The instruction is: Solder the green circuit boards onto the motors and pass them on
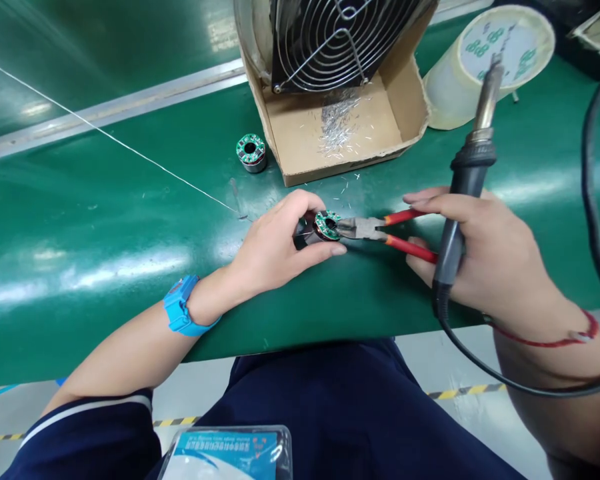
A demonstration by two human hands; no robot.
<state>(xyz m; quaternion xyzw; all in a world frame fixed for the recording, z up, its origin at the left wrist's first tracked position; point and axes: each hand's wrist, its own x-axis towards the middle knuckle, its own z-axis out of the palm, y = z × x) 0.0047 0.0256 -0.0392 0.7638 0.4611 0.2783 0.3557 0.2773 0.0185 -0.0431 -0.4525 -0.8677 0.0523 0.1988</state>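
My left hand [285,243] is closed around a small motor stator with a round green circuit board [325,225] on its end, held at the table top. From the right, red-handled cutting pliers [364,228] reach in, their jaws at the board's edge; whether the jaws touch a wire I cannot tell. My right hand [490,247] grips the pliers' handles. It also has a soldering iron [460,193] tucked across it, tip pointing up and away. A second stator with a green board [251,153] stands upright beyond my left hand.
A cardboard tray [290,133] at the back holds a black fan with a wire guard [347,40] and many clipped wire ends [340,127]. To its right lies a large tape roll [445,90]. Thin solder wire [130,147] crosses from the left. The iron's black cable [505,381] loops near my right wrist.
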